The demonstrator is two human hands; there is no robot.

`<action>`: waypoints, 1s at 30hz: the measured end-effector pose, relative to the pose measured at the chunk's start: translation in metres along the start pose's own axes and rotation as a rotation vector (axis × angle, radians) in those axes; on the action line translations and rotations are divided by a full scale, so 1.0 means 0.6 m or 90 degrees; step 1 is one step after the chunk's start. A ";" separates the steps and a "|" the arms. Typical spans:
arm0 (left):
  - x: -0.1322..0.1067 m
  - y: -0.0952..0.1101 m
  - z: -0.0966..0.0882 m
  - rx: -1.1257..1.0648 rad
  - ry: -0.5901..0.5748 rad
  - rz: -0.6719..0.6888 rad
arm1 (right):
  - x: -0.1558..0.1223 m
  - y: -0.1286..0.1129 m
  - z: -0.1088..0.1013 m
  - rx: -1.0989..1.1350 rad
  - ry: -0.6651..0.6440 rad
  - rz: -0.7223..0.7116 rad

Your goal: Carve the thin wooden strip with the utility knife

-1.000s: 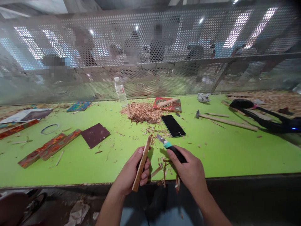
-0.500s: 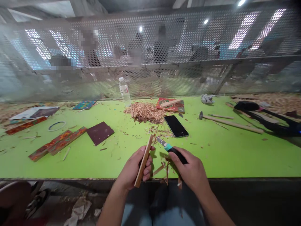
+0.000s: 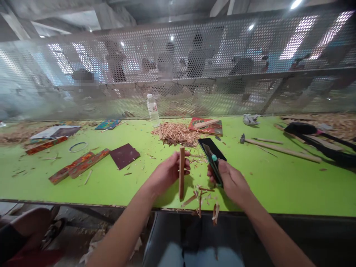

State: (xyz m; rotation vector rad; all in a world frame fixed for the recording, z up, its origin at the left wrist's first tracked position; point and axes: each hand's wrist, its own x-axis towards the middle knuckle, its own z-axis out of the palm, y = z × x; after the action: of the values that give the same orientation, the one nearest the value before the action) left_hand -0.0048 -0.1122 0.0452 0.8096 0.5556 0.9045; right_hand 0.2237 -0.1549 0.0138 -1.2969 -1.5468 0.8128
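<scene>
My left hand point(image 3: 167, 172) is closed round a thin wooden strip point(image 3: 181, 174), held upright over the green table point(image 3: 278, 189). My right hand point(image 3: 230, 180) grips a utility knife point(image 3: 213, 163) with a black and teal handle, blade pointing away from me, just right of the strip. The knife and the strip are apart. Wood shavings point(image 3: 200, 198) lie on the table edge below both hands. A black phone point(image 3: 213, 148) lies just beyond the knife.
A shavings pile point(image 3: 176, 133), a water bottle point(image 3: 153, 110) and a red patterned board point(image 3: 206, 125) stand further back. Patterned strips point(image 3: 79, 167), dark sandpaper point(image 3: 124, 155) and a ring point(image 3: 78, 147) lie left. A hammer point(image 3: 278, 148) and sticks lie right. A perforated screen point(image 3: 250, 55) backs the table.
Both hands have moved forward over the table. The strip has gone from leaning to upright. The knife has swung to point away, over the phone. The camera has tilted up.
</scene>
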 end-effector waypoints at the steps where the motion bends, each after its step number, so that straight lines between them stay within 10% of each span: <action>1: 0.017 0.010 -0.002 0.010 0.014 -0.013 | 0.019 -0.002 -0.004 -0.013 -0.025 -0.009; 14: 0.182 0.023 -0.086 0.225 0.101 0.086 | 0.168 -0.003 0.009 -0.306 -0.369 -0.135; 30: 0.163 0.019 -0.087 0.744 0.055 0.201 | 0.158 0.016 -0.007 -0.288 -0.351 -0.152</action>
State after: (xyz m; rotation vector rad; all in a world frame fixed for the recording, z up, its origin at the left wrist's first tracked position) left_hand 0.0029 -0.0055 0.0152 1.9553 1.0751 0.8611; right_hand 0.2301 -0.0612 0.0287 -1.2152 -2.3827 0.7223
